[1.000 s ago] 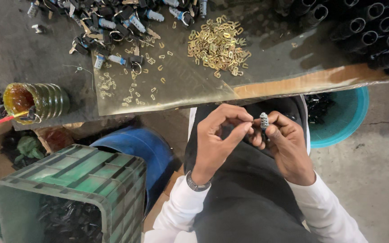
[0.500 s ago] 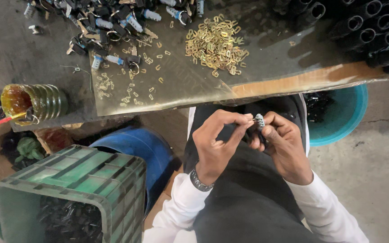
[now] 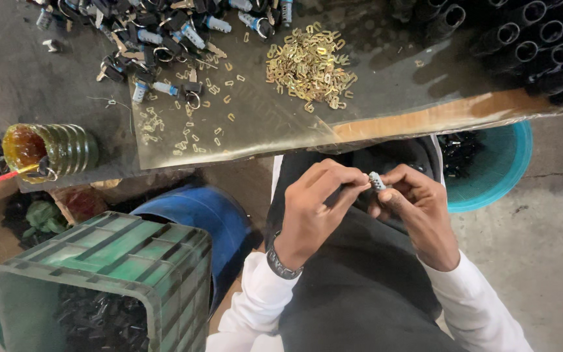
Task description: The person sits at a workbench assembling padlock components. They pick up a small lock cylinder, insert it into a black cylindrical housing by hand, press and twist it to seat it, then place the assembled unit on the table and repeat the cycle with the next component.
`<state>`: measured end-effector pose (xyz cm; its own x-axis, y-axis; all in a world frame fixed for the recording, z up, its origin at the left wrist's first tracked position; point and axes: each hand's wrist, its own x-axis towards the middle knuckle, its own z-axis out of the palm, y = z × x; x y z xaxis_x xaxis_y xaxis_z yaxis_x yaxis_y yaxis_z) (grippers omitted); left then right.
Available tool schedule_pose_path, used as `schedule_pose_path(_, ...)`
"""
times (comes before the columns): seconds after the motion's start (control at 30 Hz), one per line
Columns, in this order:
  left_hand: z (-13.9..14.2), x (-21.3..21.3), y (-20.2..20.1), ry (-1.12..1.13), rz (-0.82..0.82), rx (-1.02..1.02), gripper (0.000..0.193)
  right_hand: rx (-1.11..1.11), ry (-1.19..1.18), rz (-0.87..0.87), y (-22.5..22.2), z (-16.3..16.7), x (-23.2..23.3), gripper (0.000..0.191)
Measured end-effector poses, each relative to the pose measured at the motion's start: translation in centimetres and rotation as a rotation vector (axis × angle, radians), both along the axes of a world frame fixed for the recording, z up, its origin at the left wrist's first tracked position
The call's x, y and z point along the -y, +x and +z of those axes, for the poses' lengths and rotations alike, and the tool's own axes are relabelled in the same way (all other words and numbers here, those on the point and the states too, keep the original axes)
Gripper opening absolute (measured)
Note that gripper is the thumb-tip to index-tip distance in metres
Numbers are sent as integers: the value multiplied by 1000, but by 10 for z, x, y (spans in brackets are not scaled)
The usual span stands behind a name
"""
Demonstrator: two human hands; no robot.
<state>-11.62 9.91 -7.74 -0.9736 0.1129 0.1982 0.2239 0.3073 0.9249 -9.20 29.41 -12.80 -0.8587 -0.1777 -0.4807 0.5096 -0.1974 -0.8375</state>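
Note:
Over my lap, my left hand [image 3: 317,205] and my right hand [image 3: 415,202] meet, pinching a small silvery metal cylinder [image 3: 376,181] between their fingertips. The right fingers hold its lower end and the left fingers press on its side. A watch sits on my left wrist. Above the hands, on the worktable [image 3: 47,85], lie a heap of small brass clips [image 3: 309,67] and a pile of dark and silvery lock parts [image 3: 158,32].
A green plastic crate [image 3: 105,280] with dark parts stands at lower left, a blue tub [image 3: 197,215] beside it. A teal basin [image 3: 490,166] with dark parts sits under the table at right. A ribbed jar of amber liquid [image 3: 47,150] lies on the table's left. Black tubes [image 3: 535,39] stack at upper right.
Both hands stay together on the small cylinder, the fingers shifting only slightly. The view has drifted a little.

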Motion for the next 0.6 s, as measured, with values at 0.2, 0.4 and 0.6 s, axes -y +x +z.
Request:
schedule_pose_path(0.2,0,-6,2,33,49,-42,20,26,-189,-37,2,-3,1,18)
schedule_pose_path(0.4,0,-3,2,56,43,-72,20,26,-244,-52,2,-5,4,22)
schedule_pose_path(0.6,0,-3,1,15,15,-64,19,7,-262,-50,3,-5,4,23)
